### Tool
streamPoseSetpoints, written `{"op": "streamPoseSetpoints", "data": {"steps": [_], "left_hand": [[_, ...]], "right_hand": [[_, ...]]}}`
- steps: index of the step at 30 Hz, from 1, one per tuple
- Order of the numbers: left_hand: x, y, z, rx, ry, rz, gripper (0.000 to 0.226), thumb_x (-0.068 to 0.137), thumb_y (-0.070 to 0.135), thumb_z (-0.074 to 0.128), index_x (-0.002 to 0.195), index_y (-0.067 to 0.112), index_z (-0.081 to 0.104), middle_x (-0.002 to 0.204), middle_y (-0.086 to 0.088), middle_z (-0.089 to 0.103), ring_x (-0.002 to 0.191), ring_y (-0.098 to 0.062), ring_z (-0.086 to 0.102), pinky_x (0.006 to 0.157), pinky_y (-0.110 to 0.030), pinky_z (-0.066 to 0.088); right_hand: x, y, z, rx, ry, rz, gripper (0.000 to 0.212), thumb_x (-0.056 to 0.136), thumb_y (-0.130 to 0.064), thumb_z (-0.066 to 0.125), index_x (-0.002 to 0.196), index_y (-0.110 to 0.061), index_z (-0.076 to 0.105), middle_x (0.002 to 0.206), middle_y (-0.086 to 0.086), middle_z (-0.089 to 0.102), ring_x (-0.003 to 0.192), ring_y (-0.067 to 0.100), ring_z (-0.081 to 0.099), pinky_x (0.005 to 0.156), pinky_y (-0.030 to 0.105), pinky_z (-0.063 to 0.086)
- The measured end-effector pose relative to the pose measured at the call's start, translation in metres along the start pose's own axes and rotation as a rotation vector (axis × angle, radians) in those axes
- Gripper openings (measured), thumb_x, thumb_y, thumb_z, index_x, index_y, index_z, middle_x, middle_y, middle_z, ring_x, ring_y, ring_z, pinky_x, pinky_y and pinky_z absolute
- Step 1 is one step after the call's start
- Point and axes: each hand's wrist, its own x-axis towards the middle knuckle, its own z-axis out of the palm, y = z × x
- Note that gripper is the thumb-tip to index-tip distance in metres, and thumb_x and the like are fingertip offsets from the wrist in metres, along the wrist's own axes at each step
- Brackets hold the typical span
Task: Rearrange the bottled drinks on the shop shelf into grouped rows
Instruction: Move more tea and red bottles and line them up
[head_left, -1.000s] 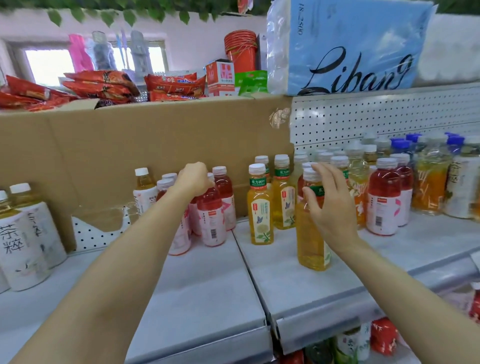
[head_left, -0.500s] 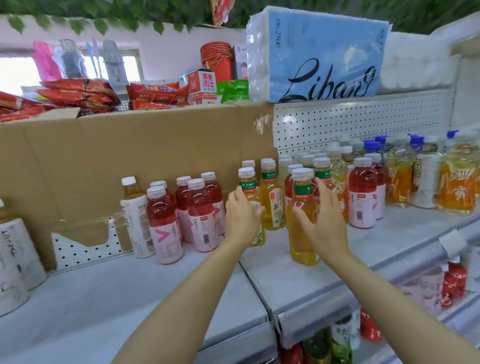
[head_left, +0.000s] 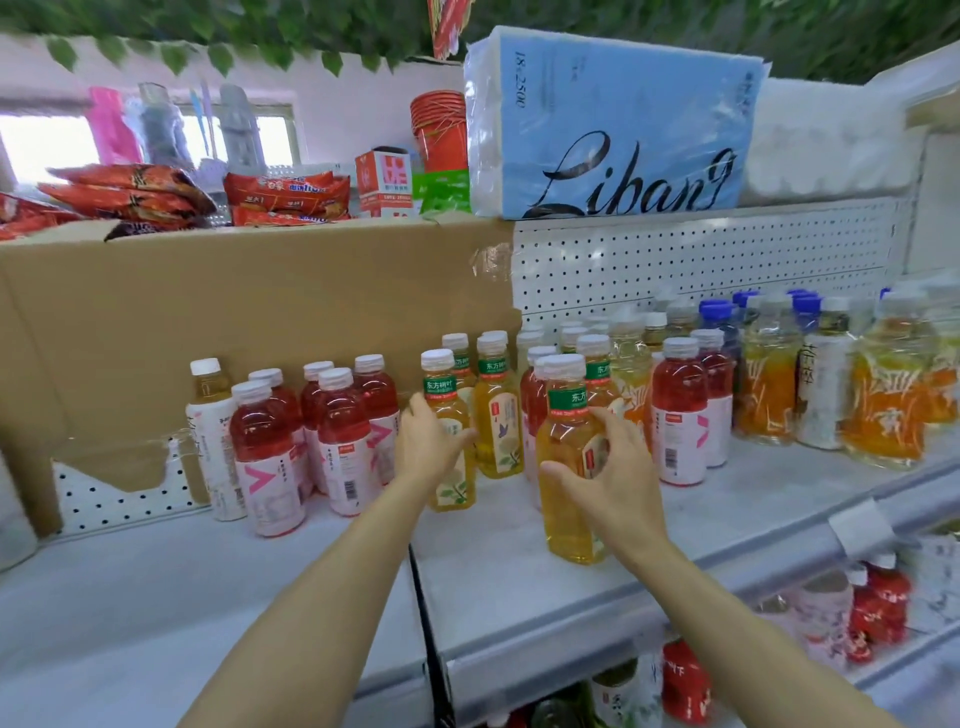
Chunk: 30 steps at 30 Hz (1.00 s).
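Note:
My left hand (head_left: 431, 441) wraps the middle of a yellow tea bottle (head_left: 451, 483) with a green neck band, standing on the grey shelf (head_left: 519, 582). My right hand (head_left: 613, 473) grips a second yellow tea bottle (head_left: 563, 499), nearest the shelf's front. More yellow tea bottles (head_left: 496, 410) stand just behind. A cluster of red drink bottles (head_left: 332, 441) stands to the left, and another red bottle (head_left: 678, 415) to the right. A pale tea bottle with a white label (head_left: 210, 421) stands at the far left of the cluster.
Orange-patterned bottles (head_left: 883, 405) and blue-capped bottles (head_left: 719, 322) fill the right end. A cardboard panel (head_left: 234, 312) backs the left half, white pegboard (head_left: 675, 260) the right. A tissue pack (head_left: 613, 124) and snack bags (head_left: 130, 197) lie on top. Red bottles (head_left: 878, 597) sit on the lower shelf.
My left hand left the red bottles and moved right onto the yellow tea bottle, closing around it. My right hand slid down the front yellow bottle and gripped it. The view shifted right.

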Motion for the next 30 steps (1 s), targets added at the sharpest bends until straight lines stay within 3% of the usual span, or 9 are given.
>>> {"op": "streamPoseSetpoints", "data": {"steps": [4, 10, 16, 18, 21, 26, 30], "left_hand": [[-0.010, 0.009, 0.007, 0.064, 0.077, -0.011, 0.071, 0.071, 0.042, 0.087, 0.123, 0.016, 0.047, 0.121, -0.006, 0.062, 0.109, -0.025, 0.062, 0.088, -0.045, 0.056], [-0.040, 0.029, 0.005, 0.020, 0.023, 0.002, 0.077, 0.059, 0.048, 0.091, 0.117, 0.022, 0.048, 0.112, 0.002, 0.064, 0.102, -0.020, 0.064, 0.084, -0.046, 0.058], [-0.065, 0.042, -0.003, 0.014, -0.032, -0.005, 0.087, 0.052, 0.055, 0.090, 0.120, 0.027, 0.046, 0.114, 0.006, 0.066, 0.104, -0.016, 0.065, 0.085, -0.045, 0.058], [-0.068, 0.045, -0.008, 0.012, -0.078, 0.005, 0.089, 0.048, 0.059, 0.089, 0.120, 0.028, 0.046, 0.113, 0.008, 0.066, 0.103, -0.014, 0.066, 0.085, -0.044, 0.059], [-0.067, 0.049, -0.024, 0.003, -0.224, -0.007, 0.082, 0.056, 0.046, 0.093, 0.122, 0.025, 0.048, 0.112, 0.011, 0.065, 0.103, -0.011, 0.065, 0.090, -0.038, 0.057], [-0.037, 0.057, -0.081, 0.154, -0.474, 0.095, 0.061, 0.074, 0.025, 0.087, 0.129, 0.023, 0.060, 0.123, 0.010, 0.066, 0.110, -0.008, 0.063, 0.101, -0.033, 0.051], [0.019, 0.061, -0.106, 0.201, -0.257, 0.161, 0.039, 0.088, 0.019, 0.075, 0.126, 0.016, 0.067, 0.124, -0.001, 0.068, 0.115, -0.016, 0.062, 0.102, -0.029, 0.046]], "right_hand": [[0.016, 0.035, -0.035, -0.035, 0.066, 0.007, 0.081, 0.070, -0.038, 0.083, 0.138, -0.021, 0.042, 0.126, -0.003, 0.051, 0.114, 0.014, 0.048, 0.092, 0.031, 0.045], [0.040, 0.071, -0.062, -0.081, 0.066, 0.003, 0.082, 0.072, -0.042, 0.081, 0.139, -0.018, 0.040, 0.128, 0.002, 0.051, 0.108, 0.011, 0.046, 0.082, 0.024, 0.037], [0.044, 0.075, -0.059, -0.100, 0.070, -0.037, 0.086, 0.071, -0.043, 0.081, 0.140, -0.014, 0.038, 0.134, 0.008, 0.047, 0.123, 0.023, 0.043, 0.095, 0.030, 0.036], [0.043, 0.066, -0.061, -0.144, 0.202, -0.139, 0.088, 0.072, -0.045, 0.080, 0.140, -0.008, 0.039, 0.138, 0.012, 0.045, 0.128, 0.026, 0.039, 0.105, 0.032, 0.032], [0.051, 0.039, -0.061, -0.132, 0.302, -0.380, 0.079, 0.080, -0.042, 0.074, 0.140, -0.003, 0.041, 0.138, 0.015, 0.047, 0.129, 0.029, 0.041, 0.111, 0.038, 0.032], [0.065, -0.014, -0.037, -0.078, 0.041, -0.655, 0.049, 0.087, -0.025, 0.070, 0.131, -0.008, 0.056, 0.126, 0.008, 0.062, 0.119, 0.022, 0.053, 0.101, 0.030, 0.040], [0.079, -0.050, -0.011, -0.021, -0.195, -0.654, 0.043, 0.092, -0.030, 0.063, 0.132, -0.015, 0.057, 0.128, 0.002, 0.062, 0.120, 0.017, 0.054, 0.100, 0.029, 0.043]]}}
